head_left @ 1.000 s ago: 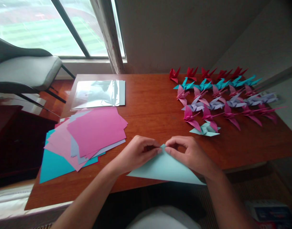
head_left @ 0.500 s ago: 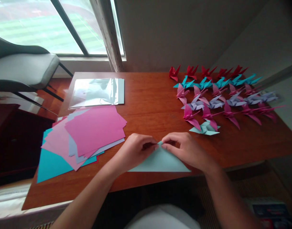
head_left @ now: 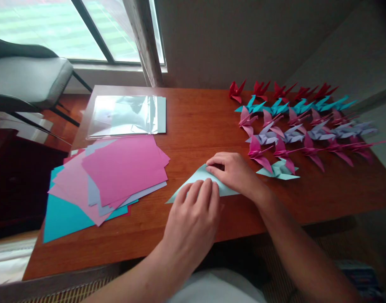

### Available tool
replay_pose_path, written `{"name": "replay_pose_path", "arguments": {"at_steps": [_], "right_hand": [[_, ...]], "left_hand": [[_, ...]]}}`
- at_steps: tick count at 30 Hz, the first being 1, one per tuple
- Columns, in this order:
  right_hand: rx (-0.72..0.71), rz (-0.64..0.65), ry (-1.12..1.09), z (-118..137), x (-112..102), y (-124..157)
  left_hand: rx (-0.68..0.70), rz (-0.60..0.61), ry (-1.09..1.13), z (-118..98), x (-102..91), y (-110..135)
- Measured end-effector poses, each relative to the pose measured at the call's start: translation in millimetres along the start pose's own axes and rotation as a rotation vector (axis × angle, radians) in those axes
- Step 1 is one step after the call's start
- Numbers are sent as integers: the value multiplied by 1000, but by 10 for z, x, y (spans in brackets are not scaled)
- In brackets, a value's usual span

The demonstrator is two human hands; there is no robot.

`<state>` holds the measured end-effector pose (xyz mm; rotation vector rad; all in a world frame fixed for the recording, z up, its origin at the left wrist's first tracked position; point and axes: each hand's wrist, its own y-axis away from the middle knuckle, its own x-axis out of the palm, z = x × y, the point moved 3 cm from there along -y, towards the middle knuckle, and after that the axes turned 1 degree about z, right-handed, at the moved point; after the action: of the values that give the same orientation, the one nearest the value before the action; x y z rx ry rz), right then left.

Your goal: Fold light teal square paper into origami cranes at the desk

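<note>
A pale mint sheet of origami paper, folded into a triangle, lies near the table's front edge with its peak pointing away from me. At that peak, my right hand pinches the paper between thumb and fingers. My left hand reaches over the paper's lower edge, its fingers bent, close together and pressed onto the sheet. Its thumb is hidden beneath the hand. To the right sits a mint paper crane, in front of rows of magenta cranes, lavender cranes, pink cranes, turquoise cranes and red cranes.
Left of my hands, a fanned pile of coloured paper covers part of the wooden table. Behind it lies a clear plastic packet of pale paper. Beyond the table's left end stands a grey chair by the window.
My left hand has let go of the peak and come down over the paper's lower edge. The triangle has turned slightly and moved away from me, with my right hand still at its peak.
</note>
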<state>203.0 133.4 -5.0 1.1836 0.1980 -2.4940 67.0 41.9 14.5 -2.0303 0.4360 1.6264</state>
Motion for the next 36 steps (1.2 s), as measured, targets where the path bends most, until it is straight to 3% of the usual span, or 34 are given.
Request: {"name": "replay_pose_path", "arguments": {"at_steps": [3, 12, 27, 30, 33, 36], "right_hand": [[0, -15, 13, -1, 23, -32], [23, -1, 84, -4, 54, -57], [-1, -52, 224, -17, 90, -59], [-75, -92, 265, 4, 93, -42], [-206, -20, 273, 50, 129, 55], [-245, 43, 271, 68, 154, 245]], "left_hand": [[0, 47, -37, -98, 86, 31], [5, 96, -90, -119, 241, 109], [7, 128, -155, -195, 335, 148], [8, 135, -185, -194, 344, 157], [9, 140, -182, -194, 347, 162], [14, 132, -171, -198, 348, 164]]}}
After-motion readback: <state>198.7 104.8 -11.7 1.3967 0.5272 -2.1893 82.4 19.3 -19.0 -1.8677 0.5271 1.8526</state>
